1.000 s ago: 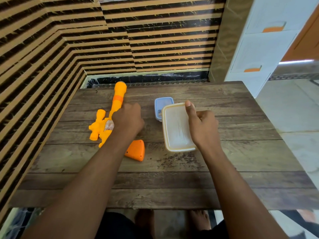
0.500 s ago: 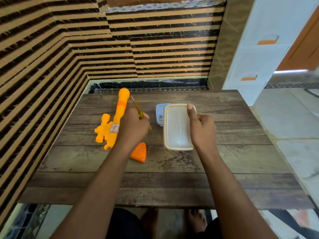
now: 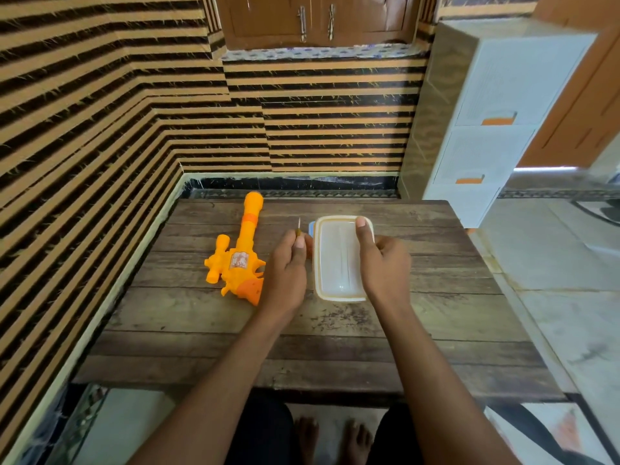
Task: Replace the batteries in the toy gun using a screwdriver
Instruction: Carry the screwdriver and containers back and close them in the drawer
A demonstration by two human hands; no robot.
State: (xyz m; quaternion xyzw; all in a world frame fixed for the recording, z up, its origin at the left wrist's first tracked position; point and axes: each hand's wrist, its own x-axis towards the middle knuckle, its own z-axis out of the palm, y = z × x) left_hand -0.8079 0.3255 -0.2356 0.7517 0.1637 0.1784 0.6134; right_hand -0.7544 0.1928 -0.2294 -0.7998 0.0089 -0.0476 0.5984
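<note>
An orange toy gun (image 3: 240, 251) lies on the wooden table (image 3: 436, 263), barrel pointing away, its darker orange grip partly behind my left hand. My left hand (image 3: 288, 268) is closed around a thin screwdriver (image 3: 298, 226), whose metal tip sticks up past my fingers, just right of the gun. My right hand (image 3: 380, 260) grips the right edge of a white plastic container lid (image 3: 337, 260), thumb on top near the far corner. A blue container (image 3: 311, 228) peeks out behind the lid.
Striped tiled walls close in on the left and back of the table. A white drawer unit (image 3: 486, 129) stands at the back right. My bare feet show under the table's near edge.
My left hand moved off the toy gun toward the lid, now holding the screwdriver upright. The camera tilted up, so the table sits lower in view. My right hand stays on the lid.
</note>
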